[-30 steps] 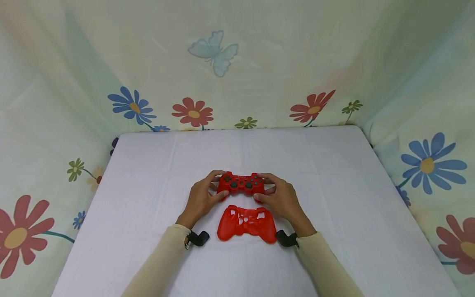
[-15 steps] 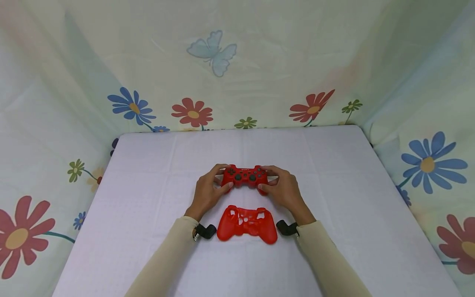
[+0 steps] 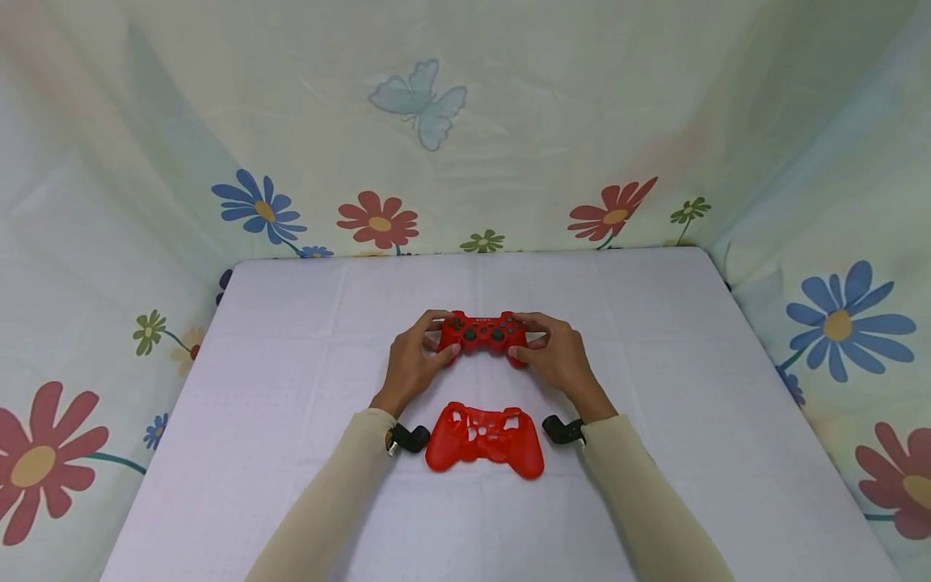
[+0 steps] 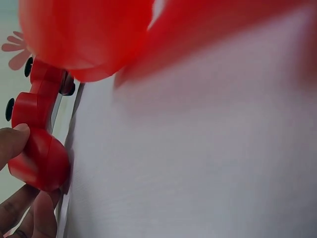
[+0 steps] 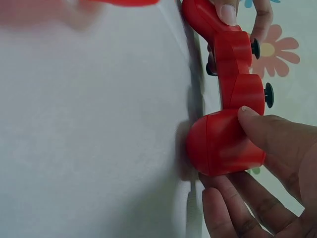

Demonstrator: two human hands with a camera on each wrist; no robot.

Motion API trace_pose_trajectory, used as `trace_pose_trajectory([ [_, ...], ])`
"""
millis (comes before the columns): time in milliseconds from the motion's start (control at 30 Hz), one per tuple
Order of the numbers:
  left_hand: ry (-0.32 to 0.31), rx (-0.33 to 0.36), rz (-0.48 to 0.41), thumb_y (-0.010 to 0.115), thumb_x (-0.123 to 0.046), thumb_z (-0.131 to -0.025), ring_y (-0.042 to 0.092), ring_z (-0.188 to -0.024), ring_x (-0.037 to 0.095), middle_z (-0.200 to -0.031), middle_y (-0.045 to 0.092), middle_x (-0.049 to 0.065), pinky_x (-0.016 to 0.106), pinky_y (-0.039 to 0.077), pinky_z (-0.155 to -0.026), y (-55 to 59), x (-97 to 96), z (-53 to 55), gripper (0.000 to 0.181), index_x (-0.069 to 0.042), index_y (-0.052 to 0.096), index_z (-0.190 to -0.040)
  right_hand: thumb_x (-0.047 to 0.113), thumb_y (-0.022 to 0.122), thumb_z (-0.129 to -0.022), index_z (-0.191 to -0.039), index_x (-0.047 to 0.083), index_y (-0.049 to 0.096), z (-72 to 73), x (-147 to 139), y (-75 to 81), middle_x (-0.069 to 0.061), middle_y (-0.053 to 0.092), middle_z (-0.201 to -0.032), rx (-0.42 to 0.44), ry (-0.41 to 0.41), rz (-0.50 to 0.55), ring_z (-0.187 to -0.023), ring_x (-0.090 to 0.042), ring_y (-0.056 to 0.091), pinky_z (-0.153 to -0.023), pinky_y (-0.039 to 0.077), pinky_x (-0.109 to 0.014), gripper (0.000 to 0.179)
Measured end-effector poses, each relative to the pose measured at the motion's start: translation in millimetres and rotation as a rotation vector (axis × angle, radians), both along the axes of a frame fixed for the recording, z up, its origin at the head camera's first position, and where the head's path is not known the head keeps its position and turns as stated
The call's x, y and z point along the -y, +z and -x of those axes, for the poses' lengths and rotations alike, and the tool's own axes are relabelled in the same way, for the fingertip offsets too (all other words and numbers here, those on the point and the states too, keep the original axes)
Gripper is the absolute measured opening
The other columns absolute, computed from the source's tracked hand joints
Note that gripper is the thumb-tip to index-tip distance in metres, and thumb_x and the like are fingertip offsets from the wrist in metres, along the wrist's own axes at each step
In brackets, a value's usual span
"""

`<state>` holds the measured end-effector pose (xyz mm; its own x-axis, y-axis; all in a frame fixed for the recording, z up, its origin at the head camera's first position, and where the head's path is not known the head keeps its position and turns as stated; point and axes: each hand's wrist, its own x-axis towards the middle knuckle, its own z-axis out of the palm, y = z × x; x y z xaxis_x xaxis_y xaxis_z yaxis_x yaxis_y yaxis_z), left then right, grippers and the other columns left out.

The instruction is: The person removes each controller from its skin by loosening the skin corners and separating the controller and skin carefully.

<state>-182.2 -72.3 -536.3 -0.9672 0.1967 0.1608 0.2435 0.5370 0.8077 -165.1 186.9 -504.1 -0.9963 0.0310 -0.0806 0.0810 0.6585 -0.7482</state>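
Both hands hold a red game controller (image 3: pixel 483 332) with black thumbsticks, near the middle of the table. My left hand (image 3: pixel 413 357) grips its left handle, thumb on the face and fingers curled round the far side. On the other handle, my right hand (image 3: pixel 556 356) does the same; its thumb presses the grip of the controller (image 5: pixel 230 144) in the right wrist view. Closer to me lies an empty red silicone controller cover (image 3: pixel 483 440) with cut-out holes, between the two wrists. That cover (image 4: pixel 84 34) looms large and blurred in the left wrist view.
A white cloth covers the table (image 3: pixel 676 485). Flower-printed curtains (image 3: pixel 538 121) hang behind it and along both sides. A black wrist camera (image 3: pixel 412 439) sits by the cover's left side, another wrist camera (image 3: pixel 560 430) by its right.
Both hands have moved the controller away from me and slightly right, widening the gap to the cover. The cover has stayed in place.
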Motion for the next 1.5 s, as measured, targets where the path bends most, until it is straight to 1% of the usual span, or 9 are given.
trace_pose_trajectory([
  [300, 0.020, 0.011, -0.010, 0.081, -0.025, -0.096, 0.070, -0.094, 0.020, -0.136, 0.073, 0.006, 0.039, 0.056, -0.086, -3.6, 0.5, 8.9, 0.054, -0.036, 0.058, -0.143, 0.020, 0.084, -0.094, -0.150, 0.031, 0.061, 10.7, 2.9, -2.2, -0.011, 0.067, -0.144, 0.034, 0.002, 0.027, -0.104, -0.029, 0.070, -0.079, 0.063, -0.033, 0.061],
  [433, 0.008, 0.023, 0.020, 0.081, -0.031, -0.095, 0.068, -0.098, 0.020, -0.142, 0.070, 0.005, 0.041, 0.055, -0.089, -3.0, 2.6, 7.6, 0.065, -0.038, 0.050, -0.152, 0.023, 0.083, -0.095, -0.151, 0.033, 0.060, 7.1, 0.7, -4.8, -0.010, 0.066, -0.147, 0.032, -0.013, 0.034, -0.110, -0.030, 0.072, -0.086, 0.065, -0.039, 0.062],
  [567, 0.017, 0.022, 0.094, 0.082, -0.037, -0.094, 0.066, -0.101, 0.019, -0.145, 0.068, 0.003, 0.042, 0.055, -0.090, 1.3, 10.6, -4.5, 0.076, -0.040, 0.041, -0.157, 0.026, 0.083, -0.095, -0.151, 0.034, 0.060, -8.1, -3.6, -6.0, -0.009, 0.065, -0.148, 0.025, -0.047, 0.036, -0.113, -0.030, 0.073, -0.089, 0.064, -0.043, 0.061],
  [700, 0.011, 0.023, 0.169, 0.081, -0.039, -0.094, 0.064, -0.099, 0.017, -0.137, 0.071, -0.001, 0.038, 0.055, -0.085, 7.2, 22.6, -27.2, 0.079, -0.040, 0.037, -0.159, 0.027, 0.083, -0.094, -0.147, 0.032, 0.062, -34.0, -9.2, -5.5, -0.007, 0.068, -0.143, 0.027, -0.045, 0.048, -0.111, -0.028, 0.072, -0.089, 0.064, -0.043, 0.057],
  [867, -0.077, 0.044, 0.229, 0.079, -0.036, -0.097, 0.062, -0.090, 0.014, -0.118, 0.075, -0.003, 0.033, 0.052, -0.078, 15.1, 35.1, -57.5, 0.082, -0.038, 0.030, -0.162, 0.027, 0.082, -0.095, -0.142, 0.026, 0.064, -67.2, -17.4, -3.7, -0.008, 0.073, -0.132, 0.055, 0.034, 0.090, -0.102, -0.022, 0.074, -0.085, 0.063, -0.032, 0.051],
  [1000, -0.156, 0.067, 0.221, 0.080, -0.032, -0.097, 0.060, -0.087, 0.010, -0.107, 0.072, -0.008, 0.029, 0.052, -0.076, 17.8, 41.3, -72.1, 0.083, -0.035, 0.029, -0.162, 0.019, 0.080, -0.095, -0.141, 0.022, 0.063, -83.4, -25.0, -2.4, -0.009, 0.075, -0.124, 0.109, 0.137, 0.167, -0.095, -0.019, 0.073, -0.080, 0.061, -0.025, 0.049],
  [1267, -0.383, 0.167, 0.133, 0.077, -0.028, -0.099, 0.062, -0.081, 0.007, -0.104, 0.069, -0.014, 0.024, 0.053, -0.072, 10.6, 50.3, -82.3, 0.071, -0.031, 0.038, -0.158, 0.020, 0.079, -0.096, -0.139, 0.023, 0.063, -97.6, -39.2, -6.8, -0.007, 0.075, -0.120, 0.209, 0.380, 0.250, -0.101, -0.023, 0.072, -0.082, 0.060, -0.026, 0.046],
  [1367, -0.414, 0.192, 0.130, 0.076, -0.026, -0.100, 0.063, -0.083, 0.008, -0.104, 0.068, -0.015, 0.024, 0.054, -0.074, 9.8, 51.5, -84.1, 0.058, -0.032, 0.048, -0.151, 0.017, 0.076, -0.098, -0.135, 0.021, 0.065, -98.3, -39.9, -8.4, -0.008, 0.074, -0.123, 0.219, 0.430, 0.276, -0.106, -0.026, 0.071, -0.084, 0.061, -0.028, 0.039],
  [1500, -0.434, 0.185, 0.136, 0.073, -0.024, -0.101, 0.061, -0.085, 0.008, -0.099, 0.067, -0.014, 0.025, 0.053, -0.076, 10.8, 50.3, -86.0, 0.041, -0.030, 0.059, -0.139, 0.012, 0.070, -0.100, -0.130, 0.019, 0.068, -99.5, -41.4, -7.6, -0.009, 0.074, -0.120, 0.228, 0.430, 0.269, -0.102, -0.027, 0.072, -0.082, 0.061, -0.029, 0.031],
])
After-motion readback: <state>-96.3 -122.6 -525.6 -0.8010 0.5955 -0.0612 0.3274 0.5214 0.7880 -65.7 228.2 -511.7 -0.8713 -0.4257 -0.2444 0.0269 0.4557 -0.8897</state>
